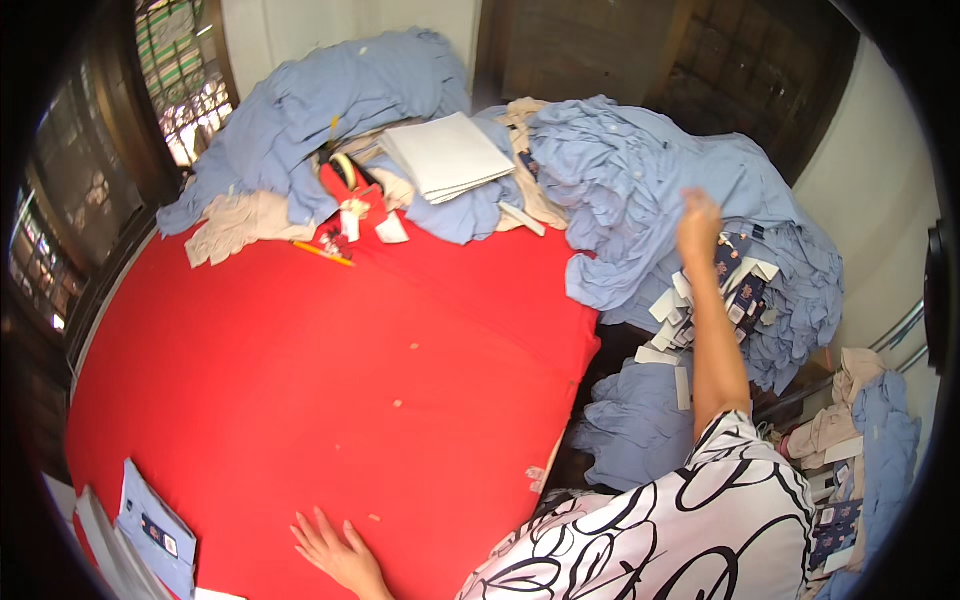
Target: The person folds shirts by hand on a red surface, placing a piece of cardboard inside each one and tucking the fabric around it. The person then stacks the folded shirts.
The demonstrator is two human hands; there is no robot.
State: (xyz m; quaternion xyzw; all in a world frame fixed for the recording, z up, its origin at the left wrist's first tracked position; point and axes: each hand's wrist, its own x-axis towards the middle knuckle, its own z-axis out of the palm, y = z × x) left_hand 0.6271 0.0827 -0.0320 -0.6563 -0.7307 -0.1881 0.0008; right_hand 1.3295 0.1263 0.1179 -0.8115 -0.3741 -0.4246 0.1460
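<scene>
My left hand (340, 555) lies flat on the red cloth (300, 400) at the near edge, fingers spread, holding nothing. Stretched far out to the right, my right hand (699, 230) is at a large heap of light blue garments (620, 180). Its fingers are blurred, and I cannot tell whether they grip the fabric. Just below that hand, dark blue printed tags (745, 295) and white tags (672, 310) hang in a bunch from the heap. At the lower left lies a folded light blue garment (158, 530) with a dark tag on it.
Another blue heap (340, 100) rises at the back left, with beige garments (245, 225) at its foot. White sheets (450, 158) rest on the clothes. A yellow pencil (322, 252) and a tape roll (345, 170) are nearby. More tagged garments (885, 430) hang at the right.
</scene>
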